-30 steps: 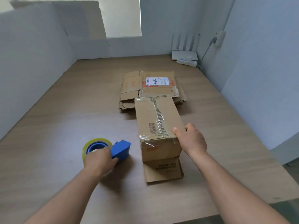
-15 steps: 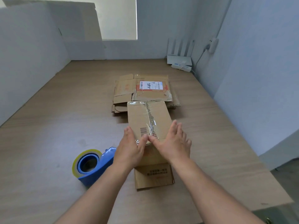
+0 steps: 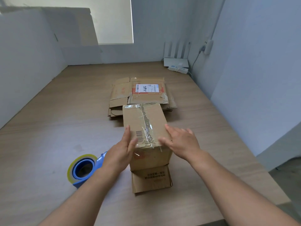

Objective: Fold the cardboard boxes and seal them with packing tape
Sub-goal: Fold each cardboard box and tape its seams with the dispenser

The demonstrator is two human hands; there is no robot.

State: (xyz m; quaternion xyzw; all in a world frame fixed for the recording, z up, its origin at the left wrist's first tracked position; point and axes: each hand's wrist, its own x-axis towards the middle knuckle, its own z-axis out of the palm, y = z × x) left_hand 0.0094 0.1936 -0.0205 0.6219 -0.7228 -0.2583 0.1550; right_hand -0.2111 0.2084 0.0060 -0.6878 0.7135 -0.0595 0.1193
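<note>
So the biggest thing here is the long light-wood bench [image 3: 57, 128], walled in by pale panels, and everything sits down its middle.

Next is the pile of flattened brown cardboard boxes [image 3: 123, 95] at the far end. It's one pile, and I can't count the layers in it, but there are clearly several. I'd guess it's parked there as the to-do stack, out of the working zone but within reach.

Butted against its near edge is one made-up brown cardboard box [image 3: 143, 121], lying lengthwise toward the person. That's the task's thing, dead centre of the bench. A clear tape strip already runs along its top seam.

There are two hands. The left hand [image 3: 120, 152] lies flat against the box's left side near the front corner, and the right hand [image 3: 180, 142] is at the right top edge, a bit blurred. Neither grip is closed on anything. The fingers are straight and spread, so it's more of a sandwich than a hold. My read is they're squaring it up or about to turn it.

One blue tape dispenser with a yellowish roll [image 3: 83, 170] sits on the bench just left of the left wrist, handy for the next strip.

Smallest is one unsealed printed flap [image 3: 151, 178] lying open on the bench at the box's near end. So that end looks not yet taped.
</note>
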